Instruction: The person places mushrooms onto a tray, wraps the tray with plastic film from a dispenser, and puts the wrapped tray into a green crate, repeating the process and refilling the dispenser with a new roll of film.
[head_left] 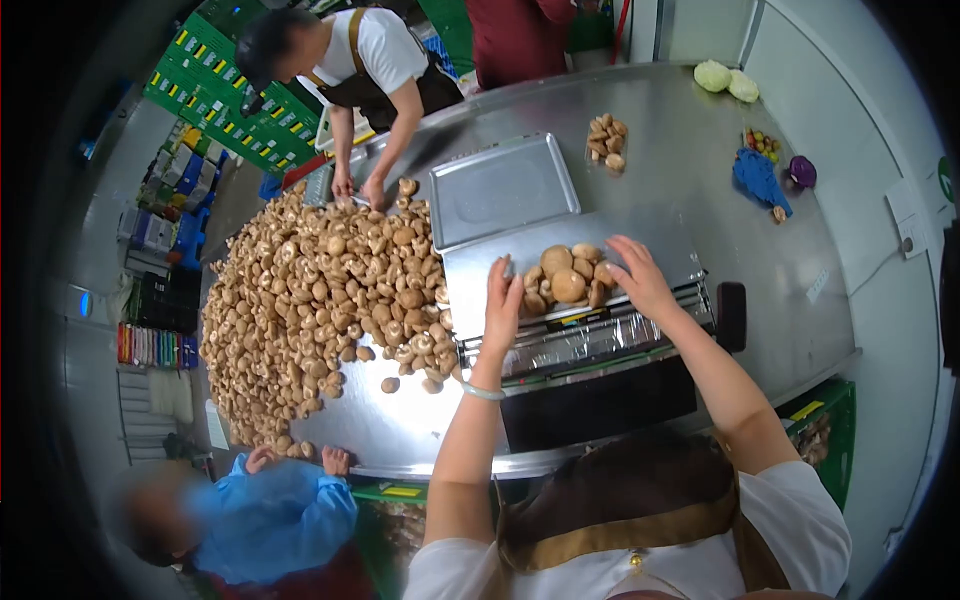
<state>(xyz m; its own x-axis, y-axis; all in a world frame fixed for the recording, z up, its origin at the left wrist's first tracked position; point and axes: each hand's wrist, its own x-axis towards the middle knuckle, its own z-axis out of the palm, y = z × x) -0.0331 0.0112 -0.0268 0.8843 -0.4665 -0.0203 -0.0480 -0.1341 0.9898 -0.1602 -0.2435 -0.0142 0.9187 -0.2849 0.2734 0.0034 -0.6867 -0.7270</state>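
A small heap of brown shiitake mushrooms [568, 284] sits on a flat metal surface in front of me, at the far edge of a wrapping machine [590, 345] with shiny film across its front. My left hand [504, 300] is upright at the heap's left side, fingers stretched out and thumb apart. On the other side, my right hand [642, 280] has its fingers spread, with the fingertips close to the mushrooms' right edge. Neither hand is closed around anything. Beyond the heap lies a bare metal tray [505, 195].
A large pile of loose mushrooms [320, 300] covers the table's left side. Across it, a co-worker [370, 70] bends over the pile; a person in blue [280, 515] stands near left. A packed mushroom portion [607, 140], cabbages [712, 76] and a blue cloth [760, 180] lie further off.
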